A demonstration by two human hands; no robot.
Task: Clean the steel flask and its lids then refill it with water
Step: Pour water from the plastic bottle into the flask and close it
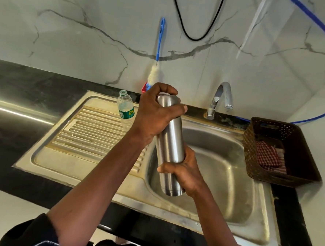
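Steel flask (pixel 171 138) between left-hand grip (pixel 154 113) above, right-hand grip (pixel 185 171) below

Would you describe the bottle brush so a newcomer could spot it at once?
Start at the steel sink. Behind its drainboard, the bottle brush leans against the marble wall. It alone has a thin blue handle and fluffy white head.

No text can be read anywhere. The only label is the green band (pixel 127 113) on the plastic bottle (pixel 125 103); it carries a yellow mark, too blurred to make out letters or a brand.
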